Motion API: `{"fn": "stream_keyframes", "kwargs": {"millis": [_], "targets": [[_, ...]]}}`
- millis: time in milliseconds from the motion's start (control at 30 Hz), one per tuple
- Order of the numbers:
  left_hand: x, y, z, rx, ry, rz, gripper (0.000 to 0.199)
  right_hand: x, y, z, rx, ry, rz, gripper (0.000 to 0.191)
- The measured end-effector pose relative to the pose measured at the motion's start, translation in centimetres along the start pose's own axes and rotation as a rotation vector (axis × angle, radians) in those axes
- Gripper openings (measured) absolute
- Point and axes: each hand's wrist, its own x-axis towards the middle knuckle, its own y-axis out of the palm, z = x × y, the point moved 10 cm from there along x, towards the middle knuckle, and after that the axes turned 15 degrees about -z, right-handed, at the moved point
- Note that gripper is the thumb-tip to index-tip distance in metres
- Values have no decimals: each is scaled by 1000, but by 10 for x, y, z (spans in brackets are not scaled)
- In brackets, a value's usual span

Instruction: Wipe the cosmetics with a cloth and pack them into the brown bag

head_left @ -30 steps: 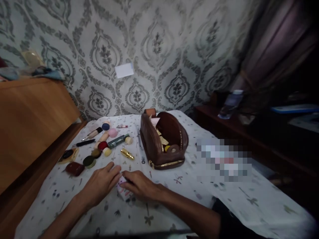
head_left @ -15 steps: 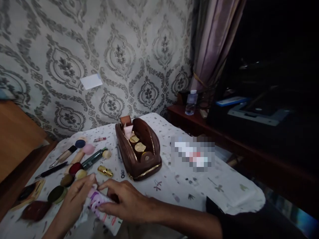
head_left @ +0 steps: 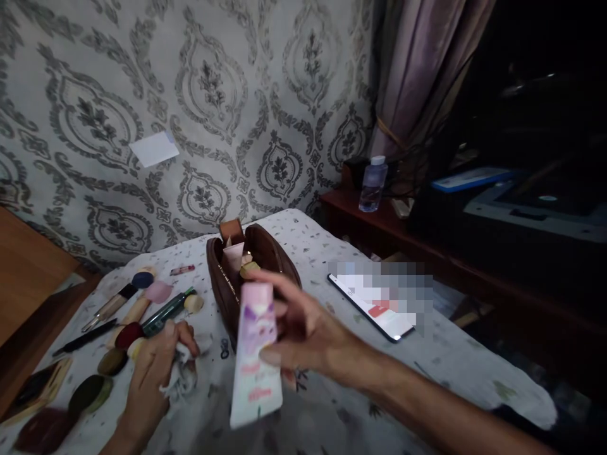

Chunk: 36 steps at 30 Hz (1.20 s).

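On the printed cloth (head_left: 455, 379): one brown bag (head_left: 220, 272), open, pale pink tube (head_left: 233, 258) standing inside. In front of the bag, partly hiding it: one white-and-purple tube (head_left: 258, 360), pink end up, slightly tilted, grasped between thumb and fingers of the right hand (head_left: 308, 332). Left hand (head_left: 152, 370): fingers curled on a crumpled white tissue (head_left: 183, 379). Near the left hand: one green bottle (head_left: 165, 313), one dark red round item (head_left: 129, 335), one black-topped brush (head_left: 111, 306). Right of the bag: one phone (head_left: 398, 328), partly blurred.

Bare left hand (head_left: 150, 373); bare right hand (head_left: 313, 338) and forearm (head_left: 427, 398).
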Motion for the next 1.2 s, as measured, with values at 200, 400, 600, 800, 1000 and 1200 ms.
{"fn": "stream_keyframes", "kwargs": {"millis": [200,400,600,800,1000,1200], "targets": [[9,-18,56,189,25,-92,66,23,-49,78,-228,-302,-332,61],[10,-25,113,356,-59,-4,68,54,-43,91,-581,-479,-340,43],[16,-24,123,373,16,59,67,86,-29,71,-1085,-478,-294,30],[13,-22,131,330,-13,109,63,113,-3,41,-1416,-458,-131,18],[12,-21,131,348,-12,130,66,140,-3,23,-1443,-418,-108,19],[12,-22,123,375,61,113,67,143,-2,7,-1628,-380,18,21]]}}
